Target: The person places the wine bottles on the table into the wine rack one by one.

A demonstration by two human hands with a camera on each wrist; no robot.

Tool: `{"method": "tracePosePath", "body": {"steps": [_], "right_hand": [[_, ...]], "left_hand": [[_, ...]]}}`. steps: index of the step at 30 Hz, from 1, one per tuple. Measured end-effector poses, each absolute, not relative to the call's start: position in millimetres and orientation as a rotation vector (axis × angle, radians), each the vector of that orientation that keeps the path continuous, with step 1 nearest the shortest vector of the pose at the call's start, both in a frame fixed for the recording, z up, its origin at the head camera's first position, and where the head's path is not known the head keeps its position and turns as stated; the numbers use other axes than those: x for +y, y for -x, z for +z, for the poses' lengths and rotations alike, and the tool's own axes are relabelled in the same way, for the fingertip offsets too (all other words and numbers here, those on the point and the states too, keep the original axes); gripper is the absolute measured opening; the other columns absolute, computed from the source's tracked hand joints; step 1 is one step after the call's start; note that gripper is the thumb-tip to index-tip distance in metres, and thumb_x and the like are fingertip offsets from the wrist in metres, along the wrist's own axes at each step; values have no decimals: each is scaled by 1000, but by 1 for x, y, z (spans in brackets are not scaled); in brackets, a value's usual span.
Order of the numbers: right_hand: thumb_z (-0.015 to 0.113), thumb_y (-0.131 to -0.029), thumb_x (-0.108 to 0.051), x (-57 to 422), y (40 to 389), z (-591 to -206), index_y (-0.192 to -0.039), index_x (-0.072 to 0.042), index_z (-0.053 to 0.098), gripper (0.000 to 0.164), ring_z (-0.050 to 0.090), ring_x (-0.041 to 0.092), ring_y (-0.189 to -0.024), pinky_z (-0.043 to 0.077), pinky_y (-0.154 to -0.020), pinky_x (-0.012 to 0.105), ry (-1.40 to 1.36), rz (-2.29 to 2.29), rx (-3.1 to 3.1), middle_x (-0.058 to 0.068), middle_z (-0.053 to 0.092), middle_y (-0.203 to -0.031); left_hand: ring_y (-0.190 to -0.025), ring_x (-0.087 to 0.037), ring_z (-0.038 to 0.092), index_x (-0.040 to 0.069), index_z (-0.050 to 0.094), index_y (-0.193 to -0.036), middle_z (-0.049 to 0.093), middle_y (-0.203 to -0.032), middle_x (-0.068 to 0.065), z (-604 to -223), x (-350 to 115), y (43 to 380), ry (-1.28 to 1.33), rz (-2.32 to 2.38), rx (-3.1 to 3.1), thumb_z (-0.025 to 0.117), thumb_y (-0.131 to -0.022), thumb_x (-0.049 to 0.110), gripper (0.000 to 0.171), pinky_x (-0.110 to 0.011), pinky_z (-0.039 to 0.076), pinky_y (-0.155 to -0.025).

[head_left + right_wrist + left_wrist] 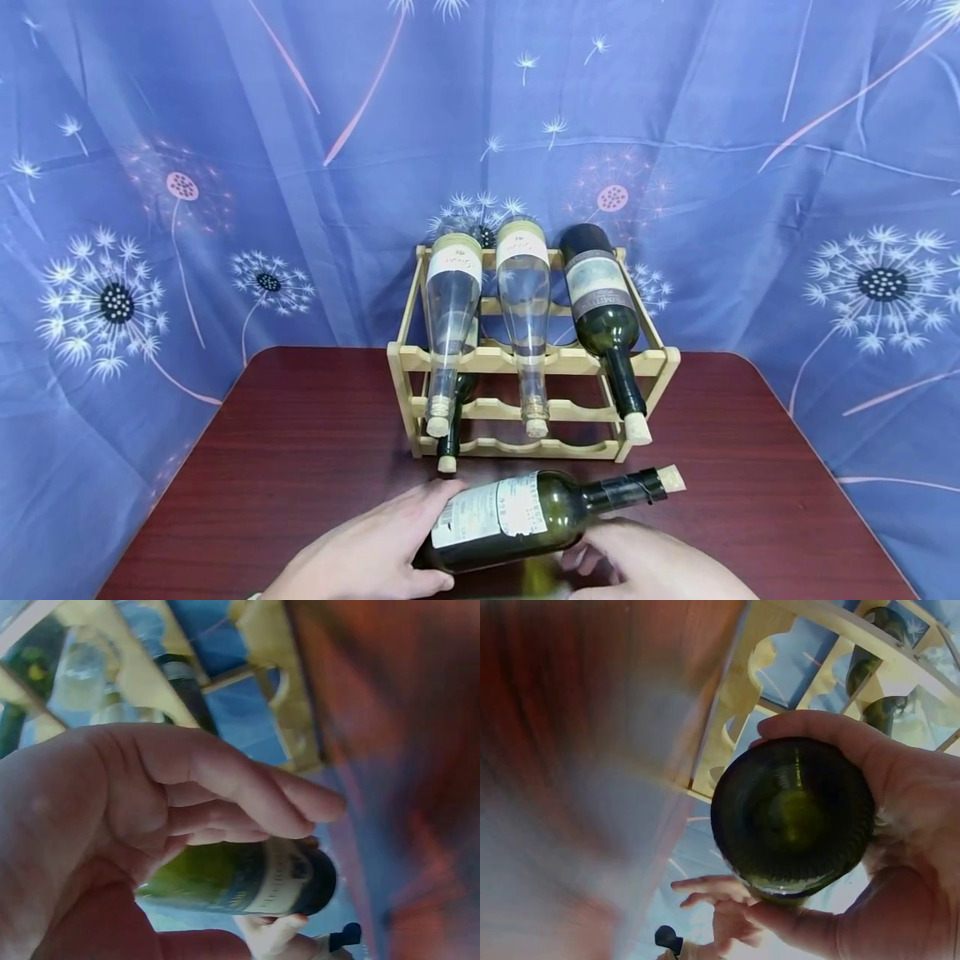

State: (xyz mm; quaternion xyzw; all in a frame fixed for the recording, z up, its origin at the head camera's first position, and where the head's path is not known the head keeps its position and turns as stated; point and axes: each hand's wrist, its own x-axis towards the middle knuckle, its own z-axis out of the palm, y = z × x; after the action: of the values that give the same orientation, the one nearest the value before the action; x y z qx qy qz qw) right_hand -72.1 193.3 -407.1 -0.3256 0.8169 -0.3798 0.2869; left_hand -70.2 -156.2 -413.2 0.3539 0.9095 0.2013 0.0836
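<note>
My left hand (pixel 375 542) grips a dark green wine bottle (pixel 517 518) around its base end. The bottle lies sideways at the front of the table, neck to the right, with a pale cork in its mouth and a white label facing up. In the left wrist view the round base (pixel 791 817) sits between fingers and thumb. My right hand (pixel 637 554) is just below the bottle's shoulder and neck, its fingers slightly bent and not around the glass. The right wrist view shows the bottle (pixel 255 877) beyond those fingers.
Behind the bottle a wooden wine rack (pixel 525 360) stands on the dark red table (pixel 300 433). Two clear bottles and a dark bottle (pixel 607 321) lie on its top tier, corks forward. Another dark bottle (pixel 448 442) lies lower at the left. A blue dandelion-print cloth (pixel 375 167) hangs behind.
</note>
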Motion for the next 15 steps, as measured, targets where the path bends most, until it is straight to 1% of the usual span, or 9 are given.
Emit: {"method": "tracePosePath", "body": {"steps": [5,7,12,15], "right_hand": [[64,-89,-46,201,70,-393,-114,-28,61,31,60,1,-90,51,-70,26,1054,-836,2368,-20,61,-103],[63,-89,-47,204,68,-387,-115,-32,59,30,58,0,-89,50,-68,26,1058,-831,2395,-21,60,-103],[62,-91,-44,210,63,-374,-120,-34,55,32,57,-1,-88,50,-63,25,1015,-889,2390,-19,58,-109],[62,-92,-42,212,61,-368,-122,-33,54,32,57,-2,-86,50,-62,24,1094,-885,2460,-17,58,-113]], "left_hand": [[-127,-13,43,18,26,-150,44,-139,7,-415,-159,69,-1082,565,2735,67,-82,55,88,-39,39,-102],[-126,-13,44,16,27,-150,45,-138,7,-415,-161,69,-1081,555,2734,67,-81,56,89,-39,40,-102],[-123,-11,46,16,29,-149,47,-134,8,-416,-163,69,-1086,559,2734,69,-79,53,88,-38,40,-101],[-123,-11,46,16,29,-148,46,-135,8,-417,-164,70,-1091,552,2741,69,-79,53,88,-38,40,-101]]}}
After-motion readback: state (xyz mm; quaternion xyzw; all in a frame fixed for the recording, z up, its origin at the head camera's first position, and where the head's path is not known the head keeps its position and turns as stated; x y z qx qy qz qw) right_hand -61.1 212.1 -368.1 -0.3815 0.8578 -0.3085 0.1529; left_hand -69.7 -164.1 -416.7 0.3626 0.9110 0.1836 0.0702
